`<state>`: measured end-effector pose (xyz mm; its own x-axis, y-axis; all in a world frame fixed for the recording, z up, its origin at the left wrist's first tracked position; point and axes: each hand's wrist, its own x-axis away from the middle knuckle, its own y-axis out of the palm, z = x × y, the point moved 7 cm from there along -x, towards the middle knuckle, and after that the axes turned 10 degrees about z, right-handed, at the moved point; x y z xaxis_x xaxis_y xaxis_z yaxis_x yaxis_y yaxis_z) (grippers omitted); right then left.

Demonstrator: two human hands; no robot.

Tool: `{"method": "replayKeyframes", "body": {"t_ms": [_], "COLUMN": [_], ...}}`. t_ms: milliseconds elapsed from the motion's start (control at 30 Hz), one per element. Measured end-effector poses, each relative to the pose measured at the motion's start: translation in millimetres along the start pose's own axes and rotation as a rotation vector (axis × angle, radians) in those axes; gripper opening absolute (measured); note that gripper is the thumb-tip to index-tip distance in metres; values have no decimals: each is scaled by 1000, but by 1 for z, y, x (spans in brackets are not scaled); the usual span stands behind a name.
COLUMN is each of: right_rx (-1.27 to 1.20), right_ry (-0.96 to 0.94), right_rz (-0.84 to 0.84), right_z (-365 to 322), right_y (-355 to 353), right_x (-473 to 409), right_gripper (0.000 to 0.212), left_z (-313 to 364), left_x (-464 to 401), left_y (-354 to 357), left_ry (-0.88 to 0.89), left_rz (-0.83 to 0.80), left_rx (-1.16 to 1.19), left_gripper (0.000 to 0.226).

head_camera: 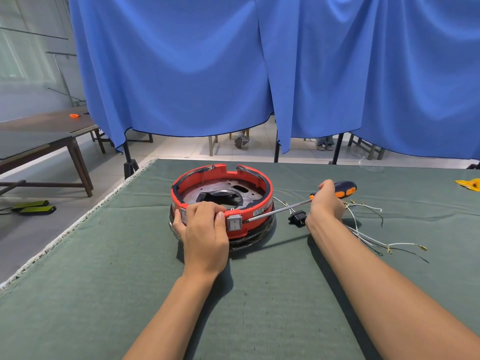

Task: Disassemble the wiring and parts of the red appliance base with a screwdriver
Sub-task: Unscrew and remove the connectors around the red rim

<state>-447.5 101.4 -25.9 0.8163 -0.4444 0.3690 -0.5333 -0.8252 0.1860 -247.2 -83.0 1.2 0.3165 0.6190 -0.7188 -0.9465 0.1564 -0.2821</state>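
Observation:
The round red appliance base [257,183] stands on the green table mat, its metal inner plate [220,194] showing. My left hand [204,227] grips the near rim, just left of a grey rocker switch [235,223]. My right hand [326,202] holds a screwdriver [342,189] with a dark blue and orange handle. Its long shaft slants down to the left, and the tip sits at the right edge of the switch. A black plug socket [296,218] and loose white wires [368,240] lie to the right of the base.
The green mat [259,294] covers the table, whose left edge runs diagonally. A yellow object [468,184] lies at the far right edge. Blue curtains [233,61] hang behind the table. A wooden bench [46,141] stands at the left, with green pedals [33,206] on the floor.

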Motion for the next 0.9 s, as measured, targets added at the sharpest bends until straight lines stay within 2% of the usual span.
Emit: {"method": "replayKeyframes", "body": {"t_ms": [300, 667, 900], "right_rx": [65, -189, -247], "right_ry": [-132, -89, -24], "right_rz": [-122, 65, 122], "right_z": [-30, -14, 4], "right_y": [27, -38, -45], "right_x": [12, 16, 12], "right_gripper": [23, 26, 25], "left_z": [-1, 0, 0], "left_x": [-1, 0, -1], "left_y": [0, -1, -1], "left_ry": [15, 26, -1], "left_rz": [-16, -4, -9], "left_rx": [26, -23, -22], "left_gripper": [16, 19, 20]}}
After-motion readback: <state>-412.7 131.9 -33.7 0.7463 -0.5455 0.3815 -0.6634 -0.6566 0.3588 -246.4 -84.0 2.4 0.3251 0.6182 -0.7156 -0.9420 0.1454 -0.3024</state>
